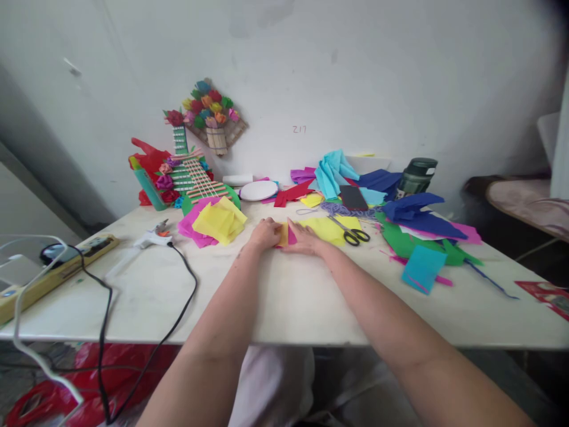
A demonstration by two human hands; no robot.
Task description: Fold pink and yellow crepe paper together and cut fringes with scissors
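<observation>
Both hands meet over a small folded yellow and pink piece of paper on the table. My left hand has its fingers curled down on the yellow side of it, with the fingertips partly hidden. On the pink side, my right hand lies flat, thumb and fingers stretched apart and pressing the paper to the table. Just beyond my right hand is a yellow sheet, and black-handled scissors rest across it. Left of my left hand sits a stack of yellow paper squares on magenta ones.
A glue gun with a black cord and a power strip occupy the left. Behind stand a flower-decorated guitar craft and a white disc. At right are a phone, a dark jar and coloured paper.
</observation>
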